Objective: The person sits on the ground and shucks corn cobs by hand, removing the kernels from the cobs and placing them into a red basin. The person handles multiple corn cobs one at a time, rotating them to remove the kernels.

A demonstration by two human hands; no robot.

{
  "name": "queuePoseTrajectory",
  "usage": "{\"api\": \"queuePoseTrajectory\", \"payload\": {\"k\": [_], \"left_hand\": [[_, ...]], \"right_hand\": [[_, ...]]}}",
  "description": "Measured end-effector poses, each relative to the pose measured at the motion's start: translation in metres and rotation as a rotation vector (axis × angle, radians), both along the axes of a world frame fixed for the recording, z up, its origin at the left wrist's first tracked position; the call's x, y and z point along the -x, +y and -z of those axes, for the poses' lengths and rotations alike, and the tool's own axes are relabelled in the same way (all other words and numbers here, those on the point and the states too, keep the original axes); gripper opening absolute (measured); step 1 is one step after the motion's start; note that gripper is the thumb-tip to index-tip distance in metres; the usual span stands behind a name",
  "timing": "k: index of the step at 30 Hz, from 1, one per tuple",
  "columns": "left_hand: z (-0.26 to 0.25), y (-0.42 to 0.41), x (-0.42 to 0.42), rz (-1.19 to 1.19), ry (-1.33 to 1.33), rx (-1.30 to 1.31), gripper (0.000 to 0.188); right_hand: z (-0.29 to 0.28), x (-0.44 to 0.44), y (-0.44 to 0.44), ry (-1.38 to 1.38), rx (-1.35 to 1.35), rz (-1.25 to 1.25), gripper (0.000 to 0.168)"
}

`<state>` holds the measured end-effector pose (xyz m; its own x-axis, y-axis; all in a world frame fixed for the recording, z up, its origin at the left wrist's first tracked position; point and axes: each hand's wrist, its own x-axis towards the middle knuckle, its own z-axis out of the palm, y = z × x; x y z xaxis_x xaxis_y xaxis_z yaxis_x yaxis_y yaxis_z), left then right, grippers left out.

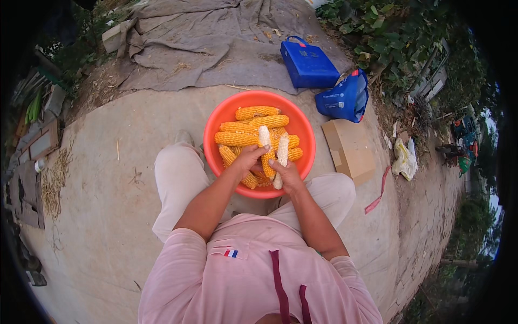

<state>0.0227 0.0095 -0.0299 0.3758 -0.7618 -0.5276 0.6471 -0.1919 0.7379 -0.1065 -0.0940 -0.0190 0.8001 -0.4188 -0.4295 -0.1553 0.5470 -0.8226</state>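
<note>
A red-orange plastic basin (pixel 209 150) holds several ears of yellow corn (pixel 236 139) and sits between my bent legs. Over it, my left hand (pixel 250 158) grips a partly shelled corn ear (pixel 267 164), whose far end is bare and pale while yellow kernels remain on the near part. My right hand (pixel 289 173) is closed around a bare, whitish corncob (pixel 282 152) held upright beside that ear, its thumb touching the ear's yellow kernels. The undersides of both hands and some fingers are hidden.
A cardboard box (pixel 350 150) lies right of the basin. Beyond it stand a blue box-shaped bag (pixel 309 67) and an open blue bag (pixel 340 97). A grey cloth (pixel 182 60) covers the ground ahead. A pink strip (pixel 379 192) and a pale plastic bag (pixel 404 160) lie farther right.
</note>
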Motion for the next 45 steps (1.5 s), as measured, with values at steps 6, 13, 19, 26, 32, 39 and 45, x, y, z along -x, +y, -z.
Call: {"api": "queuePoseTrajectory", "payload": {"k": [6, 13, 19, 26, 32, 39, 45], "left_hand": [[-0.005, 0.000, 0.007, 0.005, -0.177, -0.046, 0.040], [-0.005, 0.002, 0.000, 0.054, -0.199, -0.020, 0.040], [-0.013, 0.002, -0.001, 0.061, -0.098, -0.023, 0.045], [-0.003, -0.001, 0.001, 0.081, -0.255, 0.033, 0.046], [0.003, -0.001, 0.004, -0.023, -0.256, 0.051, 0.041], [-0.017, -0.001, 0.008, -0.006, -0.217, 0.008, 0.044], [-0.018, 0.000, 0.009, 0.030, -0.288, 0.010, 0.047]], "right_hand": [[-0.001, -0.001, 0.009, -0.048, 0.195, -0.068, 0.044], [0.000, 0.000, 0.006, -0.009, 0.137, -0.069, 0.043], [0.005, 0.003, -0.002, 0.021, 0.008, -0.024, 0.040], [0.006, 0.003, -0.003, 0.055, -0.052, -0.022, 0.039], [0.007, 0.000, 0.004, 0.007, 0.045, -0.027, 0.039], [0.012, 0.001, -0.001, 0.017, 0.029, -0.008, 0.039], [0.007, -0.001, 0.004, -0.016, 0.108, -0.007, 0.040]]}}
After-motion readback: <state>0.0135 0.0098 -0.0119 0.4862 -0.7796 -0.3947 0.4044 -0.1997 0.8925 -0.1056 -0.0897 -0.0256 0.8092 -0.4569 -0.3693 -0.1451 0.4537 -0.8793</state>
